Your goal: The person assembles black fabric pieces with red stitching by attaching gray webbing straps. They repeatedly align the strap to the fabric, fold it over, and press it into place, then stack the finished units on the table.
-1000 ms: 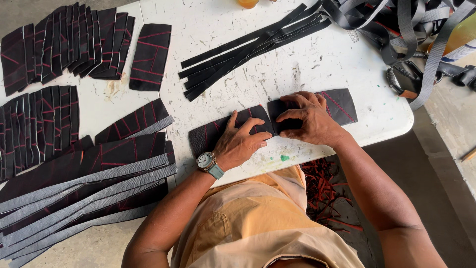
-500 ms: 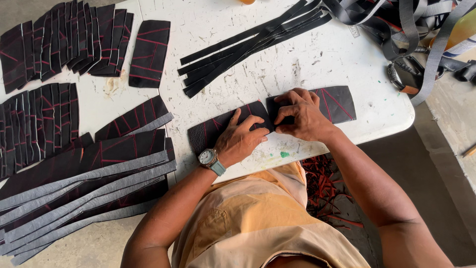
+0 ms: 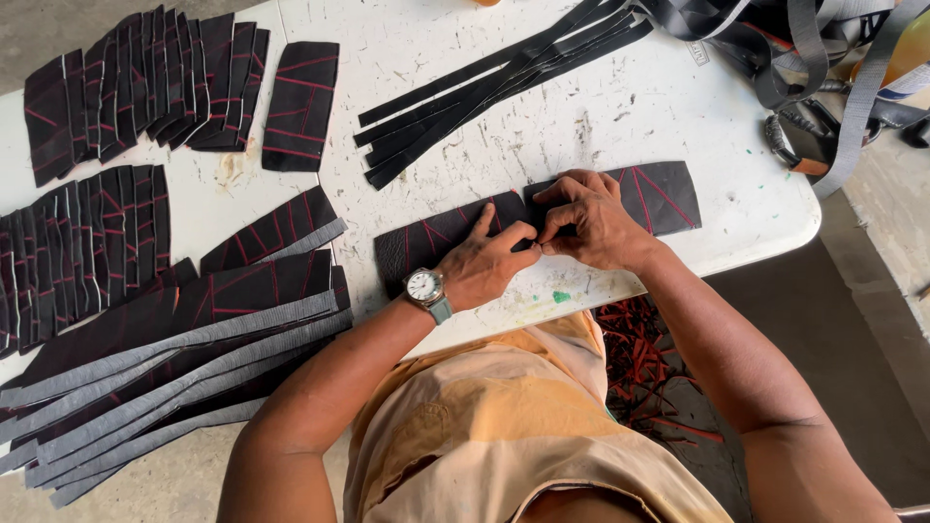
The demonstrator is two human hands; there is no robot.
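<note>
Head view, left to right. Rows of short black pieces with red lines (image 3: 92,252) lie overlapped on the left part of the white table (image 3: 678,107). Below them, long grey-edged strips (image 3: 174,387) fan out over the near table edge. One single black panel (image 3: 302,105) lies flat, apart from the rows, toward the far side.

At centre, a black panel with red lines (image 3: 426,242) lies flat near the front table edge. The left hand (image 3: 489,261), with a wristwatch (image 3: 426,288) on its wrist, rests on this panel; fingers are curled and pinch the panel's right end. The right hand (image 3: 591,218) meets it, fingertips closed in a pinch on the left end of a second black panel (image 3: 668,194), which extends to the right. Both panel ends meet between the two hands.

Behind the hands, a bundle of narrow black strips (image 3: 484,97) lies diagonally. At far right, grey webbing straps (image 3: 823,77) lie heaped at the table corner. Red scraps (image 3: 649,358) lie on the floor below.
</note>
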